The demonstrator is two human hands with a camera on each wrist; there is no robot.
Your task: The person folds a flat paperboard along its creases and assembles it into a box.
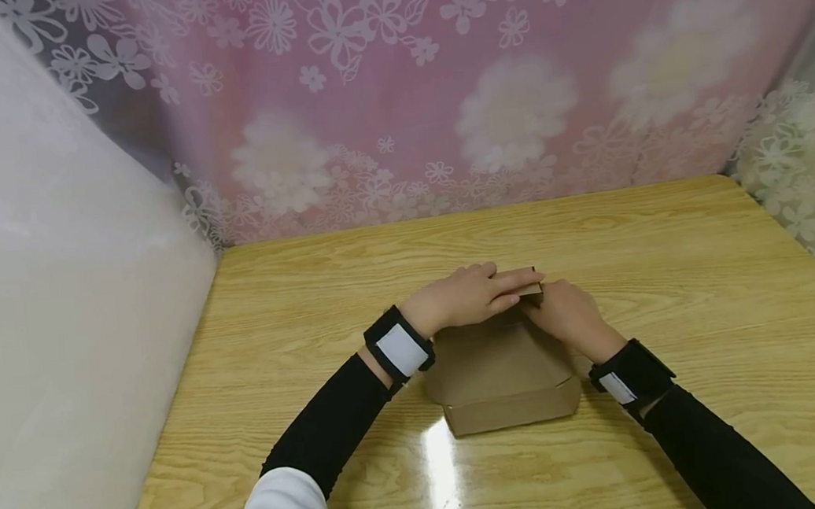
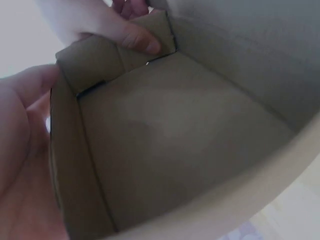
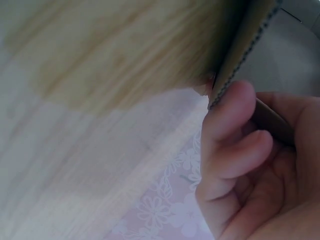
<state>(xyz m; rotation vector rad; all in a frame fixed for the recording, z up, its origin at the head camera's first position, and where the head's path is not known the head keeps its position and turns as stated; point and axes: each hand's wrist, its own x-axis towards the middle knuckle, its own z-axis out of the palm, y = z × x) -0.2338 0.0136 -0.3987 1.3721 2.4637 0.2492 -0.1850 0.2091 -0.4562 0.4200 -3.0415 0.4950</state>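
A brown cardboard box (image 1: 493,363) stands on the table between my hands, its broad panel and a folded strip turned toward me. My left hand (image 1: 463,294) reaches over its far side, fingers straight along a wall; the left wrist view shows the palm beside that wall. At the far right corner my right hand (image 1: 566,312) pinches an end wall (image 2: 95,62), thumb inside the box and fingers outside. The left wrist view looks into the box, onto its bare bottom (image 2: 165,125). A corrugated cut edge shows beside the right fingertips (image 3: 245,95) in the right wrist view.
The wood-grain table (image 1: 297,294) extends around the box. Pink flowered cloth (image 1: 398,113) hangs along its back edge, a white sheet (image 1: 62,294) covers the left side, and another flowered cloth (image 1: 814,179) hangs at the right.
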